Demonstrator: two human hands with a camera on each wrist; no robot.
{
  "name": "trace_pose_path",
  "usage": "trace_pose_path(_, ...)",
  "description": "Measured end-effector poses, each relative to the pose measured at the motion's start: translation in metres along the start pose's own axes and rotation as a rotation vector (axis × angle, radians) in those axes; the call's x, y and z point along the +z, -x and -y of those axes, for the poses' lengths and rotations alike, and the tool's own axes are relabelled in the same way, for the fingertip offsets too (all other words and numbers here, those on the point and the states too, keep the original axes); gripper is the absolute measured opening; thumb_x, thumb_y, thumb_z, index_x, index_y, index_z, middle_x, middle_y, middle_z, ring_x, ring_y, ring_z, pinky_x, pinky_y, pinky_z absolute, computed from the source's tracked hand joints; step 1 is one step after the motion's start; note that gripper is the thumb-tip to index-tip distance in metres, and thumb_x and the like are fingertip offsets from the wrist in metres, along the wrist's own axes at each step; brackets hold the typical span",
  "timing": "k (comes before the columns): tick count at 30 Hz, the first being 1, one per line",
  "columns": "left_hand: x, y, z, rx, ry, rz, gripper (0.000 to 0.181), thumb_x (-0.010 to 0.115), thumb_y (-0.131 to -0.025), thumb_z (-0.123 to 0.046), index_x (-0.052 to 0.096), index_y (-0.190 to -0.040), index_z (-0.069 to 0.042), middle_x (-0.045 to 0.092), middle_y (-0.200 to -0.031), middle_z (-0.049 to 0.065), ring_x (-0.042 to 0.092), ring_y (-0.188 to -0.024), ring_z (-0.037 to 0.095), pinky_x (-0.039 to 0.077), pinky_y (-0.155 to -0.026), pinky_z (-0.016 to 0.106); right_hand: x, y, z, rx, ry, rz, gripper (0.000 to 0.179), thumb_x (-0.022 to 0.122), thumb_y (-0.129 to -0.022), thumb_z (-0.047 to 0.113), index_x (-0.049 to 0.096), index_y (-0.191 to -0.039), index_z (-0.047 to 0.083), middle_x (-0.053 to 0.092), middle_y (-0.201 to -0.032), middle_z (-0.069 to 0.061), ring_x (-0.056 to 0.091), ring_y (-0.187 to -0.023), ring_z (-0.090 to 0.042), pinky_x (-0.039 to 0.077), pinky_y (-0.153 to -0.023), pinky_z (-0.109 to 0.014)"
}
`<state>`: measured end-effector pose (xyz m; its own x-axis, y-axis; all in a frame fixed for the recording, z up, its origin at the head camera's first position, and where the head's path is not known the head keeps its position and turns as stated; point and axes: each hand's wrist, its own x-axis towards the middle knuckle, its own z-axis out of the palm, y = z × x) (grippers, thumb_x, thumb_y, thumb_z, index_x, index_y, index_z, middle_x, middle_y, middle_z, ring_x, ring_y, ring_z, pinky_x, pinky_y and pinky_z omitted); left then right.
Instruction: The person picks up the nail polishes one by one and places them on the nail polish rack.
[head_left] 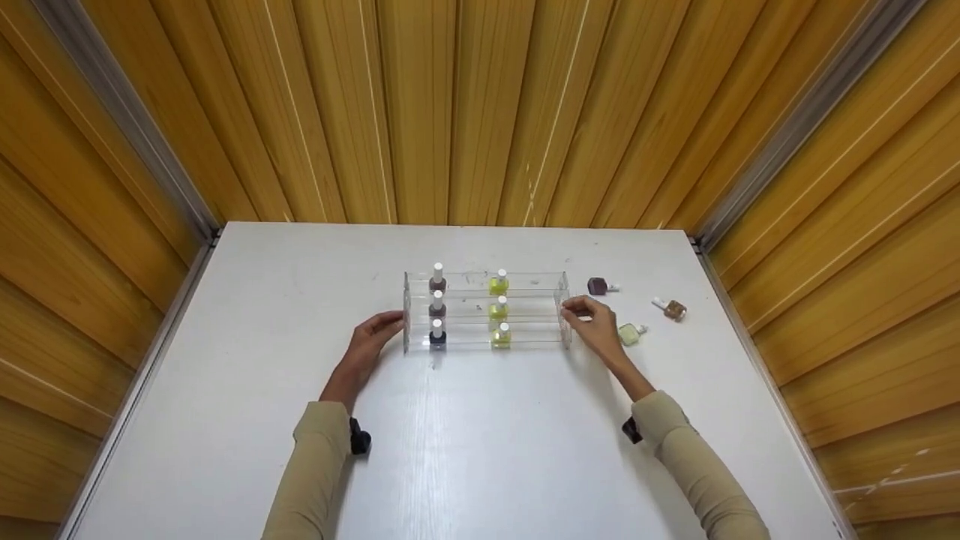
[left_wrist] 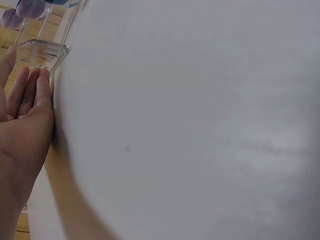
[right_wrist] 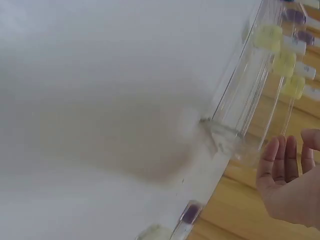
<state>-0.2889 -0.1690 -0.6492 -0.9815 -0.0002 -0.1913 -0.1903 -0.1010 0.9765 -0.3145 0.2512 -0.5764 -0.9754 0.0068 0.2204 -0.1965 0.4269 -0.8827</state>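
A clear three-tier acrylic rack [head_left: 529, 343] stands mid-table, holding white-capped nail polish bottles in two columns. The left column has dark bottles, including a near-black nail polish [head_left: 438, 337] on the lowest tier. Yellow bottles, such as the front yellow nail polish [head_left: 502, 337], form the other column. My left hand [head_left: 367, 346] touches the rack's left end panel with its fingers extended. At the opposite end, my right hand [head_left: 597, 328] rests its fingertips against the right panel, fingers slightly bent and thumb apart from them in the right wrist view.
Right of the rack, three bottles lie on their sides: a dark purple nail polish [head_left: 598, 286], a glittery brown nail polish [head_left: 675, 310] and a pale green nail polish [head_left: 628, 334]. The white table [head_left: 480, 457] ends at a yellow wood-patterned wall [head_left: 420, 112].
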Motion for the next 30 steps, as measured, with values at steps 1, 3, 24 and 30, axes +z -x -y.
trace_pose_path(1, 0.0, 0.0, 0.0, -0.001, 0.005, -0.001, 0.04, 0.07, -0.099, -0.021, 0.063, -0.135, -0.005, 0.062, -0.142, 0.015, 0.05, -0.14, 0.025, 0.032, -0.125, 0.041, -0.008, -0.003, -0.005, 0.004, -0.003, -0.022, 0.013, 0.073, -0.091, 0.0, 0.072, -0.102, -0.008, 0.074, -0.098, -0.026, 0.066, -0.077, -0.004, 0.053, -0.063, -0.009)
trace_pose_path(3, 0.0, -0.001, 0.0, 0.002, 0.015, -0.002, 0.04, 0.07, -0.098, -0.02, 0.063, -0.134, -0.004, 0.062, -0.141, 0.015, 0.051, -0.139, 0.024, 0.033, -0.125, 0.04, -0.026, -0.008, -0.015, 0.025, -0.016, -0.051, 0.014, 0.071, -0.093, -0.002, 0.071, -0.103, -0.011, 0.074, -0.096, -0.027, 0.063, -0.073, 0.003, 0.053, -0.061, -0.01)
trace_pose_path(24, -0.001, 0.0, 0.0, 0.003, 0.007, -0.016, 0.039, 0.069, -0.099, -0.017, 0.063, -0.134, -0.001, 0.062, -0.141, 0.017, 0.051, -0.138, 0.027, 0.034, -0.124, 0.042, -0.124, -0.006, -0.094, 0.653, 0.041, -0.004, 0.035, 0.057, -0.103, 0.027, 0.064, -0.114, -0.006, 0.067, -0.069, 0.009, 0.063, -0.06, -0.002, 0.054, -0.053, -0.018)
trace_pose_path(30, 0.002, -0.001, 0.001, 0.018, 0.006, -0.006, 0.037, 0.069, -0.099, -0.018, 0.064, -0.133, -0.003, 0.063, -0.14, 0.016, 0.053, -0.136, 0.025, 0.035, -0.123, 0.041, -0.121, -0.014, -0.09, 0.629, 0.162, -0.012, 0.039, 0.062, -0.1, 0.036, 0.067, -0.102, -0.003, 0.066, -0.062, 0.007, 0.063, -0.055, -0.004, 0.054, -0.05, -0.02)
